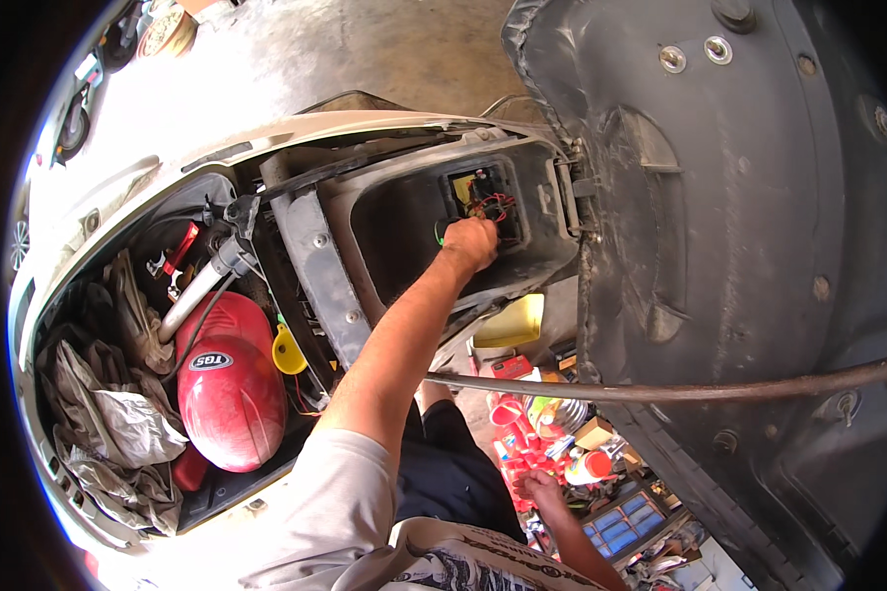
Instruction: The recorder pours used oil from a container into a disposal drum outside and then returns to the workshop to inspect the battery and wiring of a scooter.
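My left hand reaches into a dark storage bin set in the vehicle's body. Its fingers are curled at the edge of a square recess with red wires and a yellow part. The back of the hand hides what the fingertips pinch. A bit of green shows beside them. My right hand hangs low on the right, away from the bin, fingers loosely apart with nothing visible in them.
A raised black lid hinges at the bin's right, with a long rod crossing below. On the left lie a glossy red rounded shell, crumpled cloth and a yellow funnel. A yellow tray and clutter are below.
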The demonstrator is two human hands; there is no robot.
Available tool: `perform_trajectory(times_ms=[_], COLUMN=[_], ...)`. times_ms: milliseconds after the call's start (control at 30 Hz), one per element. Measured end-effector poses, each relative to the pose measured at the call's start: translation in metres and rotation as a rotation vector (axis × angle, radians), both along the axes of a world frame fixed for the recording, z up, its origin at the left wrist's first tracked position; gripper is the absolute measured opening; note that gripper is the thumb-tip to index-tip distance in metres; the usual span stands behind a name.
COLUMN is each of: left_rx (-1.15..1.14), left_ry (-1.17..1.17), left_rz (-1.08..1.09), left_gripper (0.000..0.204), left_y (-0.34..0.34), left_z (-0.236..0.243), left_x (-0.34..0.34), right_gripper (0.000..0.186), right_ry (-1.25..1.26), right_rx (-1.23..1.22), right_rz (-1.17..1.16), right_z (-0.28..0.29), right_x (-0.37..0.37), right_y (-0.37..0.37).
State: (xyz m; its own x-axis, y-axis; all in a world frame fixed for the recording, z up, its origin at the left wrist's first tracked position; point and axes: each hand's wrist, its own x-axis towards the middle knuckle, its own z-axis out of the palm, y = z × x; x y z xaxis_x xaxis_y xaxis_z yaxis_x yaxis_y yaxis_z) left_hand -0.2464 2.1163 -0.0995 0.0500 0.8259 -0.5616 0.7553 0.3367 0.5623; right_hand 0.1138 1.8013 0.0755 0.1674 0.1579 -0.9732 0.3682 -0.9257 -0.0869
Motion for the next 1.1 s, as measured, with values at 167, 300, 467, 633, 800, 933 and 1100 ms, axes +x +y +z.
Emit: perform_trajectory(times_ms=[167, 300, 467, 633, 800, 933, 1100], left_rx=[-0.012, -0.043, -0.044, -0.065, -0.077, 0.047, 0.061], left_ry=[0.08, 0.08, 0.158, 0.18, 0.214, 0.212, 0.241], left_rz=[-0.043, -0.06, -0.097, -0.119, -0.187, -0.151, -0.088], left_gripper=[0.029, 0.029, 0.027, 0.026, 0.022, 0.021, 0.023], left_y=[0.009, 0.012, 0.015, 0.019, 0.025, 0.016, 0.016], left_z=[0.007, 0.007, 0.007, 0.006, 0.012, -0.01, -0.009], left_x=[-0.006, -0.009, 0.001, 0.001, 0.008, 0.009, 0.013], right_gripper=[0.019, 0.016, 0.019, 0.018, 0.018, 0.016, 0.015], right_ry=[-0.01, -0.002, 0.013, 0.01, 0.01, 0.013, 0.019], right_rx=[0.007, 0.037, 0.023, 0.028, 0.051, 0.048, 0.064], right_rz=[0.004, -0.014, 0.004, -0.046, -0.094, -0.077, -0.107], right_z=[-0.002, -0.004, -0.007, -0.006, -0.008, -0.014, -0.01], right_x=[0.003, 0.006, 0.01, 0.012, 0.023, 0.019, 0.016], right_y=[0.001, 0.004, 0.003, 0.003, -0.002, -0.005, -0.004])
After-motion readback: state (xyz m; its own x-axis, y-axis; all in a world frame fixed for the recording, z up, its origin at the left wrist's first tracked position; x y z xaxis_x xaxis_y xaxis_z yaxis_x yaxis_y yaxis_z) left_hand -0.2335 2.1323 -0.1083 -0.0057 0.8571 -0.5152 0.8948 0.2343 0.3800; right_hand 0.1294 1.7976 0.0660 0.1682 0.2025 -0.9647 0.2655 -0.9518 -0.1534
